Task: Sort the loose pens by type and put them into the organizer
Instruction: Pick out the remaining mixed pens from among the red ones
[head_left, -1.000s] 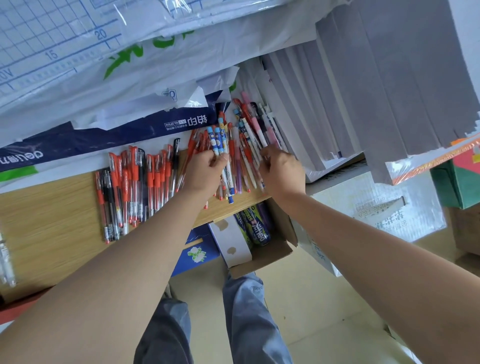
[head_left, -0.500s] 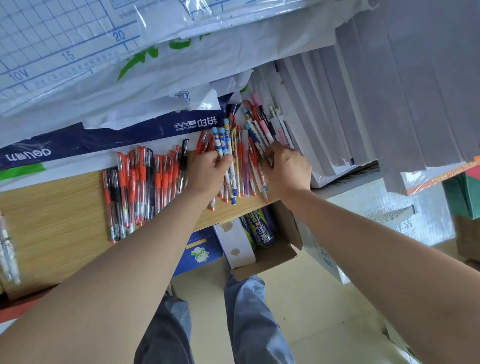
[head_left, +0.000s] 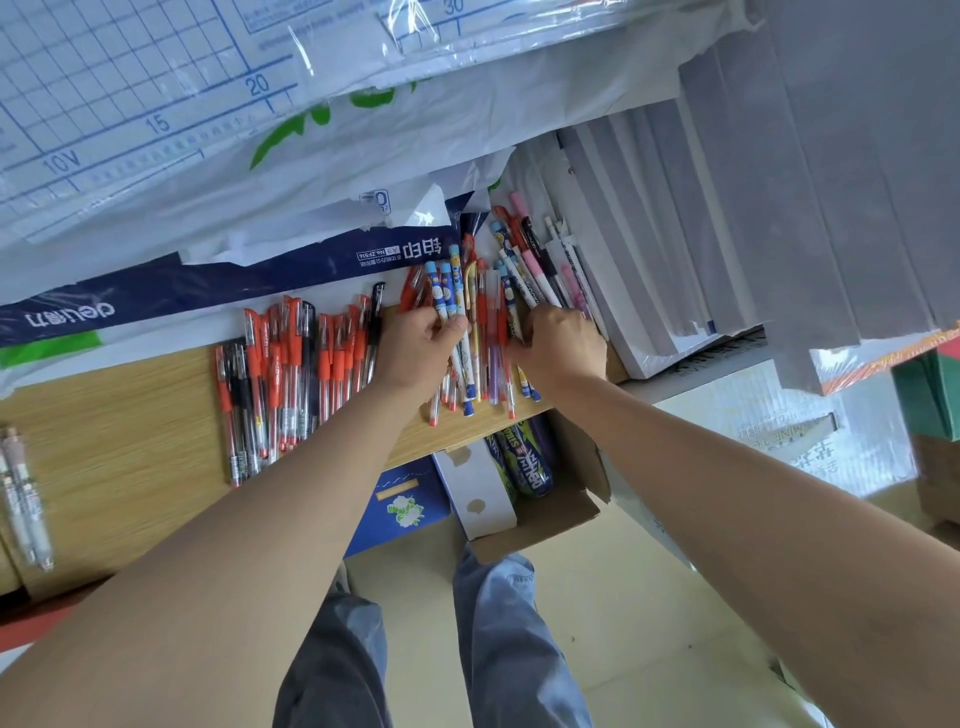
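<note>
Light wood-grain shelf (head_left: 104, 441), crowded at the back by crinkled plastic wrap. Little had changed from a second earlier. Both hands had stayed in the mixed pile and the sorted row lay as before. Only the view had drifted slightly, bringing more of the grid-printed sheet (head_left: 130, 104) into sight.

Left hand (head_left: 421, 348): knuckles up, fingers curled, thumb pressed against the shafts of the cartoon-printed pens (head_left: 451, 291), grasping a few of them. These were slim cylinders with white barrels dotted with small coloured figures, blue caps pointing away from the person.

Right hand (head_left: 563, 343): just beside the left, palm down, fingers bent into the pile. Fingertips were hidden, so I could not tell whether it gripped anything.

Between the two hands lay loose red and purple pens (head_left: 491, 332), some translucent, roughly parallel, their tips reaching the shelf's front edge.

Beyond the right hand, pink and white pens (head_left: 537, 270) were fanned loosely against the grey stacks (head_left: 727, 234). The stacks were flat, matte and sharp-edged, stepped like shingles.

Left of the left hand sat the red-capped gel pens (head_left: 291, 374), with clear barrels and red grips and a few black ones among them. They lay side by side on the wood, caps touching a glossy blue-and-white wrapper (head_left: 208, 291).

At the far left edge were a few pale pens (head_left: 26, 499), too blurred for detail.

Below the shelf front stood an open cardboard box (head_left: 566, 514) with dull brown flaps, holding dark printed packs. Nearer the camera were grey trousers (head_left: 498, 649) of soft cloth.
</note>
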